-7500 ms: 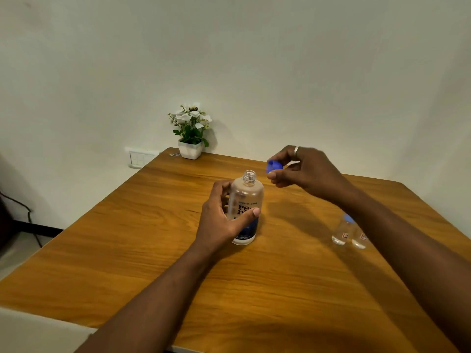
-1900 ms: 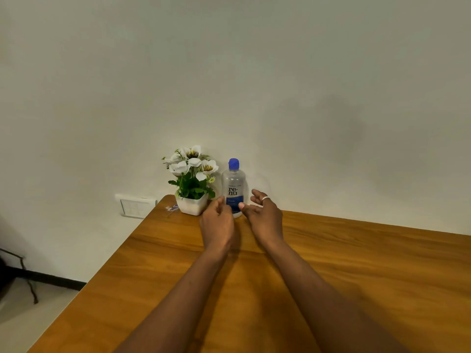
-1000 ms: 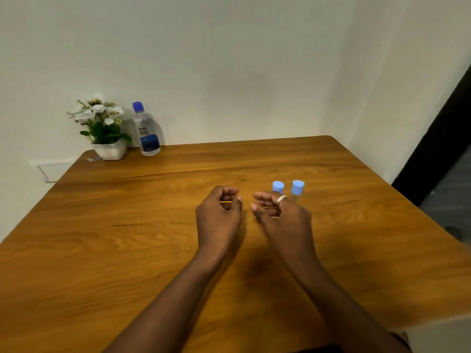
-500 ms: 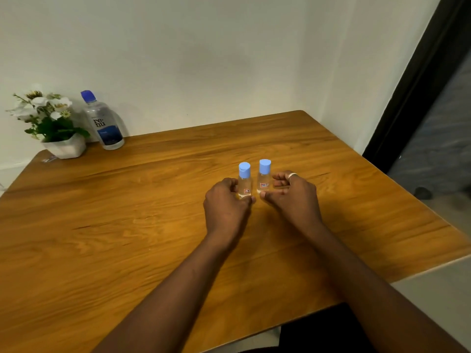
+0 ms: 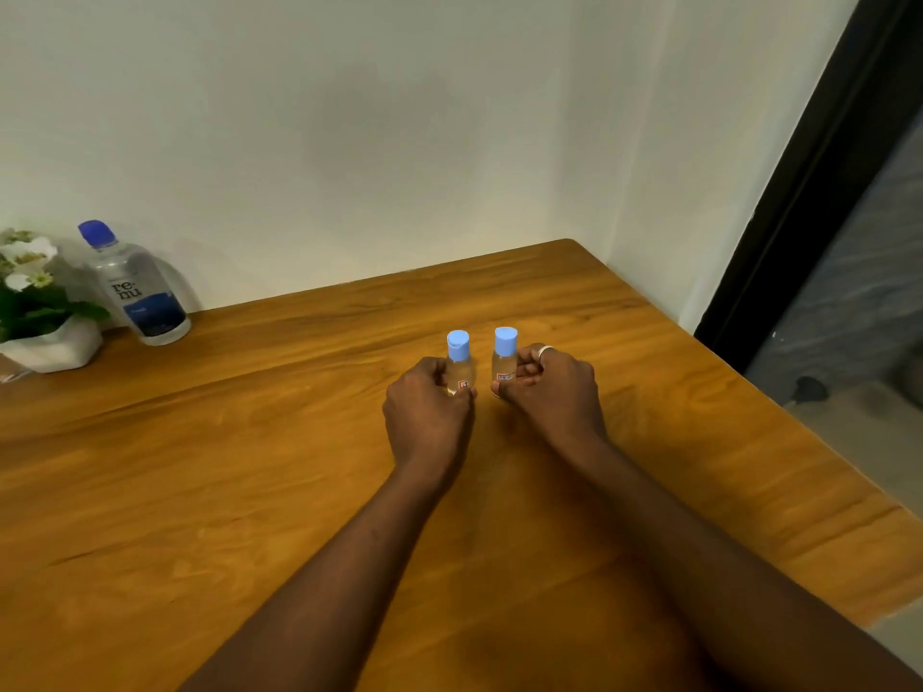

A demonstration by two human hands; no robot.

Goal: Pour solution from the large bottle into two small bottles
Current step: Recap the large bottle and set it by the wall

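Two small clear bottles with light blue caps stand upright side by side in the middle of the wooden table [image 5: 200, 491]. My left hand [image 5: 427, 414] is closed around the left small bottle [image 5: 459, 364]. My right hand [image 5: 549, 392], with a ring on one finger, grips the right small bottle [image 5: 504, 359]. Both caps are on. The large clear bottle [image 5: 135, 287] with a dark blue cap and blue label stands capped at the far left by the wall, away from both hands.
A white pot with white flowers [image 5: 40, 302] sits at the far left beside the large bottle. The table's right edge [image 5: 799, 427] drops to the floor next to a dark door frame [image 5: 809, 172]. A wall runs behind the table.
The large bottle was capped and left by the flower pot. Both hands came back to the table's middle and closed on the two small bottles. The view has shifted right.
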